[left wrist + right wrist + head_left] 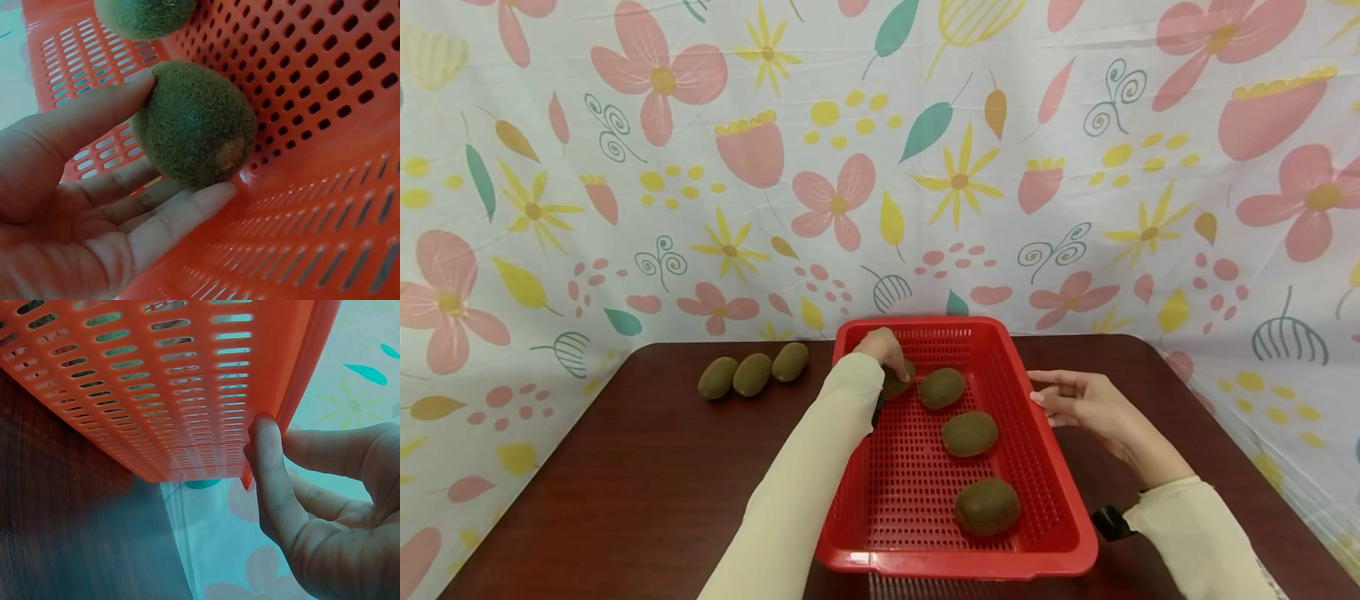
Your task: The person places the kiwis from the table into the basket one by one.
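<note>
My left hand [883, 350] reaches into the red plastic basket [1078, 533] and grips a kiwi [197, 125] near its far left corner. In the left wrist view the thumb and fingers lie around that fruit. Three more kiwis, a far one [942, 388], a middle one [970, 434] and a near one [988, 507], form a line along the basket's right half. On the basket's right side, my right hand [1093, 412] holds the rim with its thumb and fingertips. The head view partly hides the gripped kiwi behind the left hand.
Three kiwis [752, 375] lie side by side on the dark wooden table [625, 483], left of the basket. A flower-patterned cloth [842, 125] hangs behind the table and along its sides.
</note>
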A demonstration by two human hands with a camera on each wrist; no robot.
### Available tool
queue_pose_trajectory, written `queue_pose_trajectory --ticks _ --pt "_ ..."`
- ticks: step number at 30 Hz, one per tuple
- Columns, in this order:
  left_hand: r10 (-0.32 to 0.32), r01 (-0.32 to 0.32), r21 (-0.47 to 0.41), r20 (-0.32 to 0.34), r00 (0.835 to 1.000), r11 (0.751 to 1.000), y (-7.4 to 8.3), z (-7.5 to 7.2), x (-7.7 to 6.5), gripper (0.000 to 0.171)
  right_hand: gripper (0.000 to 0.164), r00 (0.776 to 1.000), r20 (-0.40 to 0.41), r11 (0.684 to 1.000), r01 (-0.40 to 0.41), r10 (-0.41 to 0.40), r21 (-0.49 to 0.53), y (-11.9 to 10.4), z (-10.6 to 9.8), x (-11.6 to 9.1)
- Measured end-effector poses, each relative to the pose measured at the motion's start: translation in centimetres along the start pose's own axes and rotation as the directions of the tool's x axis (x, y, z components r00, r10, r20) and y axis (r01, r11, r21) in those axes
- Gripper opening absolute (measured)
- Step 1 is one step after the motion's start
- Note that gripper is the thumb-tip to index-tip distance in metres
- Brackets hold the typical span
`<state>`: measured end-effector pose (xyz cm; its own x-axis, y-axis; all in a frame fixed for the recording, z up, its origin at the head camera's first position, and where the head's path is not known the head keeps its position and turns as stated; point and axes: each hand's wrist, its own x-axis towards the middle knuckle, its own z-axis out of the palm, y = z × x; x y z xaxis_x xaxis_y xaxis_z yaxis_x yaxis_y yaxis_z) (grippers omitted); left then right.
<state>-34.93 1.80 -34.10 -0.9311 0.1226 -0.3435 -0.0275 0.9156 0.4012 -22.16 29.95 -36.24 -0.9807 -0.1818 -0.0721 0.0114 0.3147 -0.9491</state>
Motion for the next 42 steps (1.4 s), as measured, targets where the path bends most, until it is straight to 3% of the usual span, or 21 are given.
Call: queue_pose_trajectory --ticks 9,19,27,32,36,42 --pt "-0.01 0.009 0.043 0.025 1.0 0.999 0.1 0.2 -0.2 0.072 0.059 1.0 0.001 1.0 0.004 -0.004 0.003 -0.1 0.0 -0.1" --pt "0.046 -0.045 0.07 -0.007 0.999 0.997 0.2 -0.8 -0.4 0.047 0.06 1.0 0.002 1.0 -0.004 0.004 -0.003 -0.2 0.0 0.0" --pt "0.156 -0.157 0.113 0.018 0.988 0.981 0.7 -2.9 -1.2 0.062 0.06 1.0 -0.002 1.0 -0.013 0.013 -0.024 -0.1 0.0 0.0" --pt "0.205 -0.205 0.06 0.01 0.979 0.977 0.7 -4.7 -1.8 0.051 0.063 1.0 -0.005 0.999 -0.019 0.019 -0.026 -0.1 0.0 0.1" --pt "0.207 -0.207 -0.007 -0.018 0.978 0.978 0.1 -6.4 -2.5 0.025 0.062 1.0 -0.004 0.999 -0.009 0.008 -0.031 -0.1 0.0 0.0" --pt "0.225 -0.236 -0.09 -0.116 0.967 0.968 -2.5 -9.1 -3.3 0.021 0.061 1.0 -0.003 1.0 -0.003 0.003 -0.018 0.0 0.1 0.0"
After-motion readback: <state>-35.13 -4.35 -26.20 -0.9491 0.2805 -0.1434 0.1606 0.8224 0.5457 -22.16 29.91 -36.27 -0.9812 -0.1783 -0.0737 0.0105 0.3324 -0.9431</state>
